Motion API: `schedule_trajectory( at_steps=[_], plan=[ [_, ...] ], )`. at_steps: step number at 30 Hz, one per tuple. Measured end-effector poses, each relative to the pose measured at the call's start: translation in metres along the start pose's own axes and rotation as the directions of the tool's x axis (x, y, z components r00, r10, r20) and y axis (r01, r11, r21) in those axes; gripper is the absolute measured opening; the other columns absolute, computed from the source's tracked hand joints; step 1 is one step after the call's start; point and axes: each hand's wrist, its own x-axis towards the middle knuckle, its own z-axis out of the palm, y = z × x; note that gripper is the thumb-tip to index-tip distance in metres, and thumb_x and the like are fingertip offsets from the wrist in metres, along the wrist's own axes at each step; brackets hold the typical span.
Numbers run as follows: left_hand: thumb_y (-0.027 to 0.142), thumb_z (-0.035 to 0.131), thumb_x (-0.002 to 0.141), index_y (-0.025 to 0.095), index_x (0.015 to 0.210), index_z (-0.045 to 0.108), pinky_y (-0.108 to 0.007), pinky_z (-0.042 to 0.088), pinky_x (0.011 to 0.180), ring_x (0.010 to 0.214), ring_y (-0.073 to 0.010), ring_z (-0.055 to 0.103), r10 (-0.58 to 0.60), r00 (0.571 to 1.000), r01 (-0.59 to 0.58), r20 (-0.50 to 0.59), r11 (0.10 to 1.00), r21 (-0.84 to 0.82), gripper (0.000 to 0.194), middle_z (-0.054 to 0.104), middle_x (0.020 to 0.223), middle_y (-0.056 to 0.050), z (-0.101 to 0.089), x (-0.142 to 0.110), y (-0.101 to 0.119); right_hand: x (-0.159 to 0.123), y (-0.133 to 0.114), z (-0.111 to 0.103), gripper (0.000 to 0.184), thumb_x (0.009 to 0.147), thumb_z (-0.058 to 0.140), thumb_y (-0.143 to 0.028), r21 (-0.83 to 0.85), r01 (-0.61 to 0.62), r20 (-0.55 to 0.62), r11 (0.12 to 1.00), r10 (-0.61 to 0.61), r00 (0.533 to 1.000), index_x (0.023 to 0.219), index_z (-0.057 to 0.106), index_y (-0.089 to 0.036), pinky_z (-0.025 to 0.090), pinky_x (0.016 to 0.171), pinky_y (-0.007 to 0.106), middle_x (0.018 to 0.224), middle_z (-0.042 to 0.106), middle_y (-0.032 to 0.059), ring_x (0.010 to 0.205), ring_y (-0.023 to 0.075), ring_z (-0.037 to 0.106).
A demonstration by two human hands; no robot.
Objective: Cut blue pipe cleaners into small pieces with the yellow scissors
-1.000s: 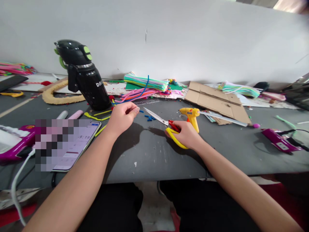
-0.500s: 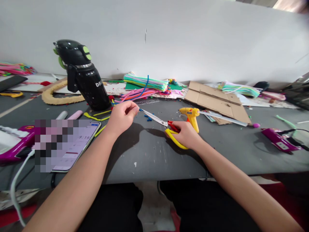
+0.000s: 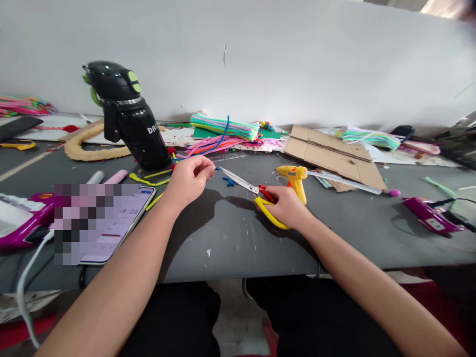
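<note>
The right hand (image 3: 288, 206) wraps its grip round the scissors (image 3: 253, 189) over the table (image 3: 230, 248), while farther on the left hand (image 3: 190, 179) pinches a blue stem (image 3: 217, 169) at the blade tips, blue bits (image 3: 229, 183) lying nearby. With fingertips so close, a slip could nick one. A second ago, the tips stood slightly clear of the stem.

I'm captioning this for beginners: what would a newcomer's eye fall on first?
Probably the big black bottle at left, beyond the phone. Next, the red-and-yellow-handled scissors in the right hand, pointing toward the left hand. A yellow glue gun lies beyond the right hand.
</note>
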Motion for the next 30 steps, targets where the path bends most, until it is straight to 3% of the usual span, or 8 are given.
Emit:
schedule_trajectory(
  at_steps=[30],
  plan=[
    [0.028, 0.059, 0.082, 0.016, 0.077, 0.062, -0.025, 0.039, 0.057, 0.058, -0.0118, 0.049, 0.033, 0.999, -0.034, 0.012, 0.998, 0.058, 0.014, 0.061, 0.066, -0.001, 0.0003, 0.001, -0.0051, 0.0003, 0.0006, -0.0009, 0.033, 0.072, 0.062, -0.037, -0.024, 0.002, 0.004, 1.0, -0.002, 1.0, 0.06, 0.037, -0.02, 0.022, 0.056, 0.028, 0.056, 0.039, -0.0039, 0.059, 0.0105, 0.029]
  ],
)
